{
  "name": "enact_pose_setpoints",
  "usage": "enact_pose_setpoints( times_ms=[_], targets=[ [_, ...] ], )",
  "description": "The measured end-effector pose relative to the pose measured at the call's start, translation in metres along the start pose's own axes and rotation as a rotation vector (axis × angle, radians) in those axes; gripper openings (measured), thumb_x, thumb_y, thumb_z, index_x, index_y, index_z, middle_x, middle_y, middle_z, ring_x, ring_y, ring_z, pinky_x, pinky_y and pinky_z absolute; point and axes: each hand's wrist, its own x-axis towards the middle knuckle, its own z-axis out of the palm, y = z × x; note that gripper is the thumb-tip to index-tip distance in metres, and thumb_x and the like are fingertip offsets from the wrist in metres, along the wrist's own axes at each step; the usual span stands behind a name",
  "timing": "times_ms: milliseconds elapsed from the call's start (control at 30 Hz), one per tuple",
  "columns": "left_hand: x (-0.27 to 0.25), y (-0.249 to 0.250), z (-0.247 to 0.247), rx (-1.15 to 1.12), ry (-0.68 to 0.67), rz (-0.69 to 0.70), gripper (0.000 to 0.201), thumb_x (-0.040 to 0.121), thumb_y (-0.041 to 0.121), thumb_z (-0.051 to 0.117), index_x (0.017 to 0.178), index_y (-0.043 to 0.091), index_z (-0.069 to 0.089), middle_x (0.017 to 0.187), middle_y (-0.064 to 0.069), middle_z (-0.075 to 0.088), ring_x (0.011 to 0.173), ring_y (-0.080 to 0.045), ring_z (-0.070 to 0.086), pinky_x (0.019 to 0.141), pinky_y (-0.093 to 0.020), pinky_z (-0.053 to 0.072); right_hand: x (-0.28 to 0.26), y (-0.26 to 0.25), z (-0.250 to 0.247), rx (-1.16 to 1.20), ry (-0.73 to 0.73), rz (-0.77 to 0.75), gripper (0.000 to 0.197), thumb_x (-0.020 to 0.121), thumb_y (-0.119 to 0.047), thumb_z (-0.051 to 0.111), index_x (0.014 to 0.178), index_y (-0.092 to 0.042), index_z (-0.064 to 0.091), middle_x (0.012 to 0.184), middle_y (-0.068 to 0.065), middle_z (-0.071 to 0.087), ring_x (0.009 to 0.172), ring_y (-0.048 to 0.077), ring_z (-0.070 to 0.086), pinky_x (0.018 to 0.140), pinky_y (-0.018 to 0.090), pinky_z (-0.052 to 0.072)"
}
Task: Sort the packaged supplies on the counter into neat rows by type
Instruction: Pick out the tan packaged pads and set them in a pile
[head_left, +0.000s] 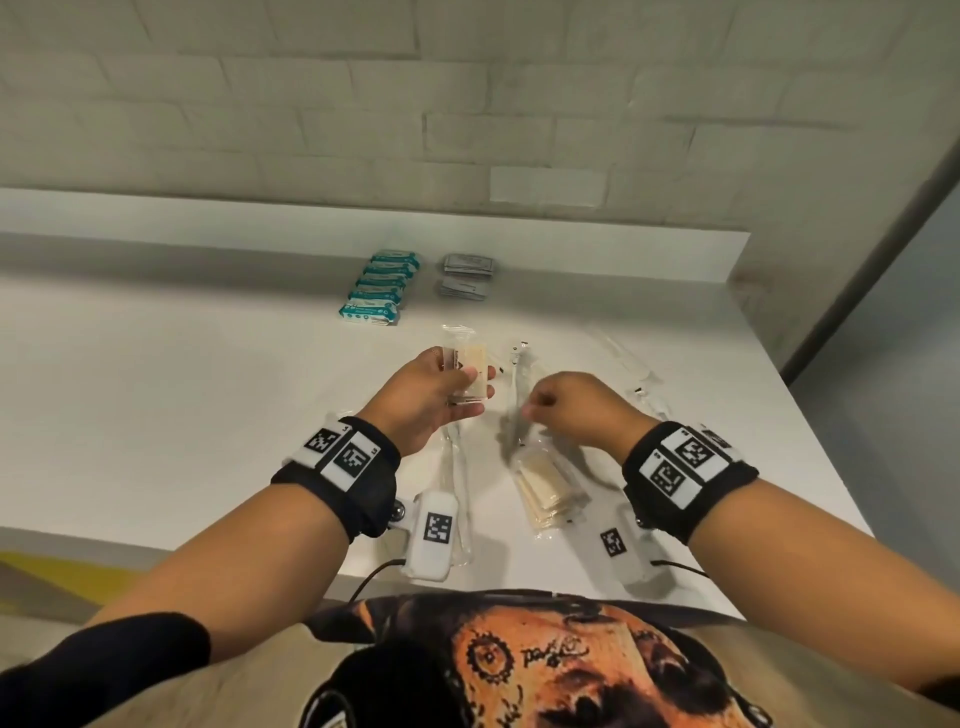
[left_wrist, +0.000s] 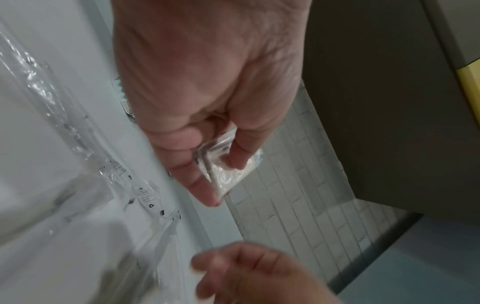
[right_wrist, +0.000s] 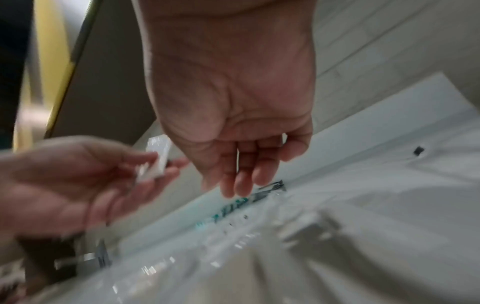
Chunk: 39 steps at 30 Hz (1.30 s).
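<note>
My left hand (head_left: 470, 387) is raised over the white counter (head_left: 208, 389) and pinches a small clear packet with beige contents (head_left: 475, 358) between thumb and fingers; the left wrist view shows that clear packet (left_wrist: 228, 176) close up. My right hand (head_left: 540, 408) hovers beside it, fingers (right_wrist: 241, 181) hanging loosely and holding nothing. Below it lie long clear wrapped items (head_left: 514, 395) and a clear packet of beige pads (head_left: 545, 483). A row of teal packets (head_left: 379, 286) and a stack of grey sachets (head_left: 467, 275) sit near the back.
More clear wrapped items (head_left: 634, 369) lie toward the counter's right side. A raised white ledge (head_left: 311, 218) and a brick wall run along the back. The counter's front edge (head_left: 156, 540) is near my body, its right edge (head_left: 810, 415) close to the loose items.
</note>
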Motion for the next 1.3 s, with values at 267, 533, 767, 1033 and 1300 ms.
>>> enact_pose_setpoints(
  times_ms=[267,533,767,1033,1300],
  targets=[
    [0.007,-0.002,0.016,0.048,0.011,0.066,0.018,0.089,0.009,0.064,0.083,0.016,0.048,0.098,-0.011,0.06,0.094,-0.019,0.065,0.073,-0.028,0.056,-0.003,-0.034,-0.025,0.797,0.113,-0.022,0.031,0.084,-0.031,0.072,0.104,-0.009,0.064,0.07,0.003,0.065,0.05,0.012,0.055,0.047,0.02,0.039],
    [0.014,0.006,0.025,0.237,-0.026,0.108,0.016,0.085,0.011,0.069,0.088,0.016,0.054,0.095,-0.002,0.061,0.09,-0.018,0.063,0.082,-0.031,0.049,-0.003,-0.041,-0.039,0.855,0.037,0.03,0.027,0.089,-0.037,0.063,0.098,-0.012,0.057,0.076,0.002,0.067,0.063,0.017,0.068,0.056,0.029,0.05],
    [0.016,0.005,0.025,0.221,0.078,0.16,0.031,0.083,-0.008,0.064,0.076,0.016,0.047,0.086,-0.013,0.054,0.069,-0.017,0.053,0.062,-0.025,0.048,0.0,-0.026,-0.052,0.864,0.083,0.064,0.01,0.086,-0.017,0.067,0.093,-0.01,0.064,0.077,0.007,0.067,0.06,0.018,0.064,0.054,0.026,0.046],
    [0.007,-0.011,0.03,0.336,0.042,0.035,0.018,0.087,0.006,0.066,0.087,0.014,0.049,0.082,-0.007,0.062,0.073,-0.019,0.061,0.066,-0.029,0.053,0.001,-0.017,-0.052,0.286,0.058,0.027,0.011,0.092,-0.017,0.06,0.087,-0.008,0.063,0.074,0.001,0.057,0.073,0.017,0.053,0.068,0.025,0.041],
    [-0.009,-0.042,0.037,0.585,-0.147,-0.463,0.027,0.097,0.022,0.053,0.084,0.0,0.062,0.069,-0.012,0.061,0.057,-0.019,0.057,0.054,-0.026,0.051,-0.011,0.0,0.002,-0.05,-0.103,0.103,0.026,0.091,-0.031,0.062,0.107,-0.012,0.068,0.112,0.005,0.067,0.1,0.021,0.062,0.082,0.028,0.045]
  ],
)
